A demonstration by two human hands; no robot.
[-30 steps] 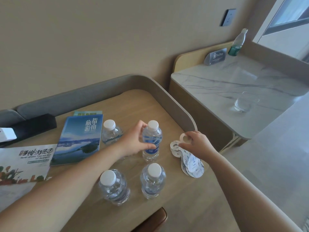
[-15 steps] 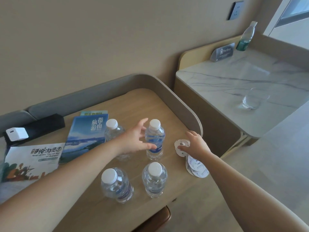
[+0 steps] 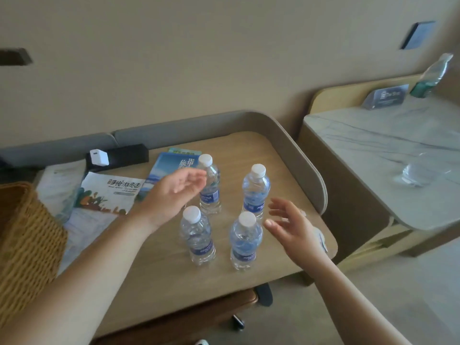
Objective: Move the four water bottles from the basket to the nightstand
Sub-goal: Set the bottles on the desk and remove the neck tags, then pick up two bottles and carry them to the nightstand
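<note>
Several clear water bottles with white caps and blue labels stand upright on the wooden nightstand (image 3: pixel 261 150): back left bottle (image 3: pixel 211 195), back right bottle (image 3: pixel 256 188), front left bottle (image 3: pixel 198 235), front right bottle (image 3: pixel 245 241). My left hand (image 3: pixel 171 192) hovers open just left of the back left bottle, holding nothing. My right hand (image 3: pixel 290 225) is open to the right of the front right bottle, fingers spread, touching no bottle. The wicker basket (image 3: pixel 22 245) sits at the left edge.
Brochures (image 3: pixel 112 192) and a blue booklet (image 3: pixel 171 163) lie behind my left hand, with a white charger (image 3: pixel 99 157) on a black box. White paper tags (image 3: pixel 321 239) lie under my right hand. A marble desk (image 3: pixel 373 145) stands to the right with a glass, sign and green-labelled bottle.
My left hand let go of the back right bottle and drew back to the left. My right hand lifted off the paper tags and opened. The view shifted, bringing the basket into sight.
</note>
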